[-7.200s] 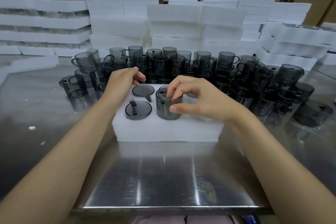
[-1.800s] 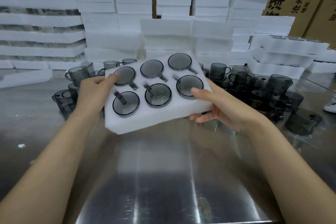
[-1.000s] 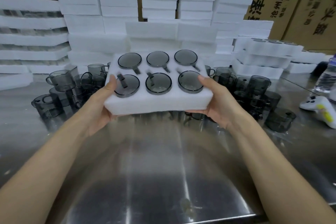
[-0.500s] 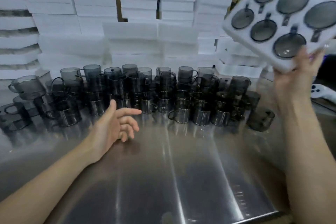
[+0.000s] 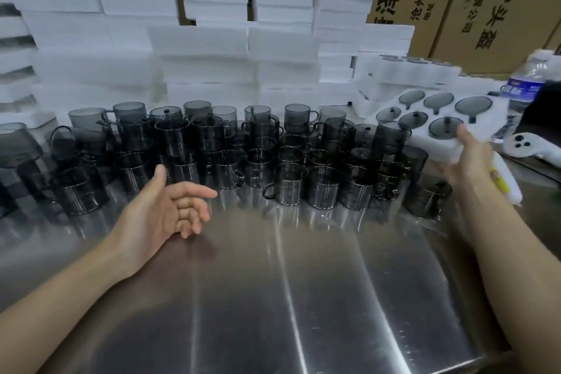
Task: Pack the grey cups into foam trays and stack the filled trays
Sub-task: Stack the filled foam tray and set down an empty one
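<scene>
- Grips one filled foam tray (image 5: 496, 120) by its near edge with the right hand (image 5: 469, 156), thumb pressed on top and fingers hidden beneath, at the far right, just beside the stack of filled trays (image 5: 409, 71).
- Holds the left hand (image 5: 161, 212) above the steel table (image 5: 303, 297), fingers loosely curled, nothing in them.
- Looks early in the job: leaves dozens of loose grey cups (image 5: 288, 182) across the middle, with empty foam trays (image 5: 206, 45) piled behind.
- Shows cardboard cartons (image 5: 501, 3) printed in Chinese, with "AH" and "O-P" legible; offers nothing readable on the bottle (image 5: 525, 88).
</scene>
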